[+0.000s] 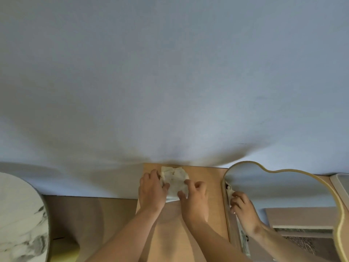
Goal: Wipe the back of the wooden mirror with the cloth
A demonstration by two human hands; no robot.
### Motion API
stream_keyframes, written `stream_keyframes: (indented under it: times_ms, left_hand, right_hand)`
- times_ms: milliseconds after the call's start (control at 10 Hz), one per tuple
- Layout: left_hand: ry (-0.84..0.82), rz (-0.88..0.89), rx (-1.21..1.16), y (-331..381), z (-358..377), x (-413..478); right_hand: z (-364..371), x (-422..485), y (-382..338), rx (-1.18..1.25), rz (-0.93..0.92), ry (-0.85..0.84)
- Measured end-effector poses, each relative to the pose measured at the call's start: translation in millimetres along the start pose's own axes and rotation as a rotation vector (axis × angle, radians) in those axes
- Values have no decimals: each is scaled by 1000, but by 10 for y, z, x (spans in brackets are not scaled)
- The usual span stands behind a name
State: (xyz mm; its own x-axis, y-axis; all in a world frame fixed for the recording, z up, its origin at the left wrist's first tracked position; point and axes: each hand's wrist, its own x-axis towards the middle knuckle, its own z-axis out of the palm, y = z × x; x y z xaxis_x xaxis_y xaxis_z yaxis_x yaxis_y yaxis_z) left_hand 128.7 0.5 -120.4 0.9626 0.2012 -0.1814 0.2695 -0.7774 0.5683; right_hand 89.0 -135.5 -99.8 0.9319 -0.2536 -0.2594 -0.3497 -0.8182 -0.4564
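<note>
A light wooden board (211,186), the back of the wooden mirror, stands upright against the pale wall and runs down toward me. A crumpled white cloth (174,177) with faint brown marks lies pressed against the board near its top edge. My left hand (151,190) grips the cloth's left side, thumb on the fabric. My right hand (194,195) holds its lower right part with curled fingers. Both forearms reach up from the bottom of the view.
A wavy gold-rimmed mirror (264,168) stands just right of the board and reflects one hand and the cloth. A round white marble tabletop (18,214) fills the lower left. A pale tray edge (341,181) shows at far right. A blue-grey wall (170,82) rises behind.
</note>
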Motion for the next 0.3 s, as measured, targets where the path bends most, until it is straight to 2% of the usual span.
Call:
stream_keyframes:
  times_ms: [100, 200, 300]
  left_hand:
    - [-10, -85, 108, -21, -79, -37]
    - [-17, -181, 60, -26, -318, -128]
    - [102, -129, -99, -89, -560, -409]
  right_hand:
    - [4, -8, -14, -195, -49, -66]
    - [-155, -41, -87, -203, 5, -162]
    - [-440, -212, -161, -49, -68, -206]
